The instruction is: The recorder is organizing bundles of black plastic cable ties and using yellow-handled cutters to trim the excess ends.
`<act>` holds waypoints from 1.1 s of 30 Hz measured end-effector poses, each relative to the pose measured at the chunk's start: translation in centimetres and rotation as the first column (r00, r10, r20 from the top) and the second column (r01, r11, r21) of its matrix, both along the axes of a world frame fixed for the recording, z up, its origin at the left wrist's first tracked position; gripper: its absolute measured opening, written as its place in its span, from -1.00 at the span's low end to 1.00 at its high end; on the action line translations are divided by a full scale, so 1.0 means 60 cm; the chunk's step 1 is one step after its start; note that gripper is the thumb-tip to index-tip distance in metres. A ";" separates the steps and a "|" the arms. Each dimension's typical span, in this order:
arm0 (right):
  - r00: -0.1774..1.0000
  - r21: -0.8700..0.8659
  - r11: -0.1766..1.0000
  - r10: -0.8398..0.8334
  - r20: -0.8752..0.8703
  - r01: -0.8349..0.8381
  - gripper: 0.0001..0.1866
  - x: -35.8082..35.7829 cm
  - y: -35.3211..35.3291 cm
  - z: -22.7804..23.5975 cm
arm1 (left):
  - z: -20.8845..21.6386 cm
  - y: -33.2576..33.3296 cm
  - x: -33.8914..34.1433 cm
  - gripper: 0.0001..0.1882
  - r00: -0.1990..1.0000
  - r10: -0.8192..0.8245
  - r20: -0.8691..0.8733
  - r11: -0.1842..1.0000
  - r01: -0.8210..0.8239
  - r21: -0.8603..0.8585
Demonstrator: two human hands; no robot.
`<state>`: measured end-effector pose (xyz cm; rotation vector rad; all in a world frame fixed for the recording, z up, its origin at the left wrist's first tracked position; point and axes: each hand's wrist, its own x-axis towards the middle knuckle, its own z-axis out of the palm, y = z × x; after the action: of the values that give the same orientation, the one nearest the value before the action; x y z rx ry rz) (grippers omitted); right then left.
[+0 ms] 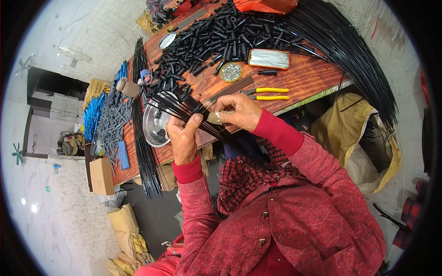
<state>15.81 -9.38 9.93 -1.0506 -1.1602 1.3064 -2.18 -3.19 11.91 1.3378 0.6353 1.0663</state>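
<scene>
My left hand (pixel 183 138) grips several thin black rods (pixel 222 132), which slant across just in front of the table edge. Among them near my fingers is a thicker black tubular piece (pixel 188 97). My right hand (pixel 239 110) is closed in a pinch close to the left one, with pale tape (pixel 213 117) round a fingertip. Thin silvery wires (pixel 209 105) show between the hands. What exactly the right fingertips hold is too small to tell. Beyond the right hand lie yellow-handled pliers (pixel 272 97). A clear bowl (pixel 149 123) stands left of the left hand.
Black tubular pieces (pixel 202 46) are heaped across the wooden table (pixel 313 76). An orange-rimmed tin (pixel 249 60) holds thin metal pins; a round dish (pixel 221 73) holds small metal bits. Long black rods (pixel 363 60) overhang the right. A person's hand (pixel 172 4) shows at the far side.
</scene>
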 end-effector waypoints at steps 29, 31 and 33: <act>0.980 -0.002 1.000 0.023 -0.196 -0.024 -0.83 -0.009 0.019 -0.052 | -0.036 0.006 0.002 -0.50 0.997 -0.030 0.071 0.999 0.031 -0.011; 0.990 0.061 0.988 -0.143 0.005 0.142 -0.83 -0.016 0.025 -0.061 | -0.028 0.002 0.009 -0.49 0.998 -0.015 0.054 1.000 0.015 0.005; 0.989 0.068 0.986 -0.150 -0.008 0.150 -0.83 -0.016 0.013 -0.058 | -0.006 -0.011 0.018 -0.45 0.997 0.006 -0.078 0.999 -0.002 0.051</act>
<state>14.87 -8.59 6.45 -1.0645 -1.0946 1.1420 -1.10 -3.83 11.57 1.4282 0.6735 1.0431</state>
